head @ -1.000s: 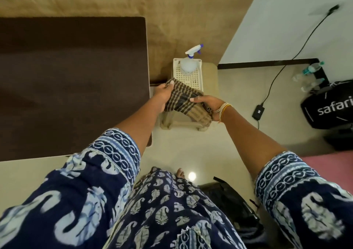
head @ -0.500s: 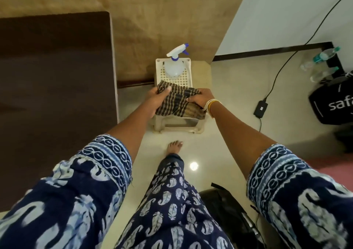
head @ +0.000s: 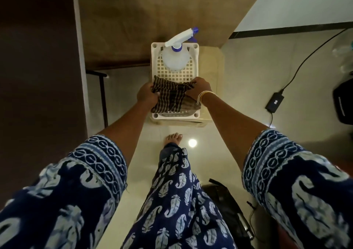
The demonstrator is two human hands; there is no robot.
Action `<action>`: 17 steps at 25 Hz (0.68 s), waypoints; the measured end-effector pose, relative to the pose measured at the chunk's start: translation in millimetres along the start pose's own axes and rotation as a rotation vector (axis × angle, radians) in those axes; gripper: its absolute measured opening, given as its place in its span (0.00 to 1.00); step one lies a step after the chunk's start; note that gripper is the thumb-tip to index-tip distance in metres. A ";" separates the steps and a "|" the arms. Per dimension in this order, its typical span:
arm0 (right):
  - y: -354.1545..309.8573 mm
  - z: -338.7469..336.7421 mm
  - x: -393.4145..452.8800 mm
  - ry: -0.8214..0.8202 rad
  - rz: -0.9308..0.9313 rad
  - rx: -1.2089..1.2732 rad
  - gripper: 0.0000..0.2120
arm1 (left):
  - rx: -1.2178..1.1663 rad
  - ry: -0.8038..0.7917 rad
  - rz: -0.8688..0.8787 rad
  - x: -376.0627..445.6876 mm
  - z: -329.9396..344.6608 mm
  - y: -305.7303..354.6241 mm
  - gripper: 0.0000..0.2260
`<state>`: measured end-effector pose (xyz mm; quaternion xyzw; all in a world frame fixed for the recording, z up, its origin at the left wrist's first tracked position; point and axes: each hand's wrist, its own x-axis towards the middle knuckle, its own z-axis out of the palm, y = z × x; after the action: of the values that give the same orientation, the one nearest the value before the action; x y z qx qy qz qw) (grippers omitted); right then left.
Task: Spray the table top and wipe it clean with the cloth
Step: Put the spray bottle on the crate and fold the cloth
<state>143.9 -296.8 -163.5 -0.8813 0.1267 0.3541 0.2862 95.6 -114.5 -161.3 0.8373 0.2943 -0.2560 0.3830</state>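
A brown striped cloth [head: 170,96] lies folded on the near half of a white lattice basket [head: 194,65] that rests on a low cream stool [head: 215,71]. My left hand [head: 146,96] grips the cloth's left edge and my right hand [head: 200,89] grips its right edge. A clear spray bottle [head: 174,58] with a white and blue trigger head stands at the far end of the basket, beyond the cloth. The dark brown table top [head: 36,67] fills the left side of the view.
A black power adapter [head: 274,102] with its cable lies on the pale floor to the right, near a black bag [head: 343,103]. Another black bag [head: 229,206] sits on the floor by my right leg. My bare foot [head: 172,139] stands just before the stool.
Both hands have lowered the cloth from above the stool down onto the basket's near half. The view has shifted right, so the table now shows only at the left.
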 end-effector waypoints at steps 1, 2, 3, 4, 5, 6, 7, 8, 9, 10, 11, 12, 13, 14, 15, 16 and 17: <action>1.0 1.2 3.8 0.005 0.005 0.003 0.19 | 0.010 0.014 -0.014 1.1 1.1 -0.4 0.17; 0.6 0.8 4.6 0.008 0.020 0.001 0.19 | 0.021 0.020 -0.022 1.4 1.5 -1.3 0.18; 1.6 0.5 4.9 0.014 0.032 -0.002 0.19 | 0.025 0.023 -0.029 -0.1 1.0 -2.2 0.18; 0.8 -1.6 1.4 0.021 0.044 -0.024 0.19 | 0.019 0.022 -0.041 -2.9 -0.2 -2.8 0.18; 0.5 -3.5 -1.9 0.035 0.048 -0.054 0.19 | 0.010 0.021 -0.053 -6.9 -3.1 -2.2 0.18; -1.6 -6.2 -9.1 0.052 0.049 -0.091 0.21 | 0.009 0.022 -0.063 -12.7 -7.8 -1.1 0.18; -2.9 -8.0 -16.1 0.073 0.044 -0.118 0.22 | 0.014 0.028 -0.064 -20.4 -13.8 0.7 0.17; -7.0 -10.7 -26.2 0.080 0.045 -0.138 0.23 | 0.027 0.031 -0.064 -29.7 -20.4 3.3 0.17; -10.0 -11.9 -36.1 0.078 0.033 -0.146 0.24 | 0.038 0.035 -0.055 -40.8 -26.4 5.8 0.17; -15.5 -14.5 -49.0 0.064 0.023 -0.159 0.24 | 0.048 0.041 -0.034 -52.2 -32.4 9.4 0.17; -18.5 -14.8 -58.4 0.050 0.003 -0.169 0.24 | 0.057 0.050 0.006 -62.9 -37.1 12.6 0.18; -23.1 -15.7 -76.1 0.031 -0.005 -0.176 0.23 | 0.068 0.044 0.039 -77.9 -42.1 14.6 0.17; -24.4 -13.8 -87.0 0.028 -0.023 -0.188 0.23 | 0.082 0.037 0.071 -90.2 -45.1 14.9 0.17; -27.8 -12.3 -102.7 0.031 -0.036 -0.194 0.23 | 0.085 0.022 0.094 -102.5 -46.8 13.4 0.17; -26.3 -6.0 -111.3 0.048 -0.063 -0.197 0.22 | 0.084 0.019 0.117 -113.5 -45.9 8.5 0.18; -29.1 -2.5 -130.5 0.042 -0.085 -0.198 0.21 | 0.078 0.009 0.129 -129.0 -47.5 4.4 0.18; -27.0 6.3 -143.9 0.060 -0.125 -0.209 0.22 | 0.076 0.012 0.151 -144.4 -48.5 -3.4 0.19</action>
<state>48.7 -268.4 -55.7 -0.9226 0.0426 0.3205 0.2104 2.6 -117.2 -40.6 0.8726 0.2226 -0.2322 0.3676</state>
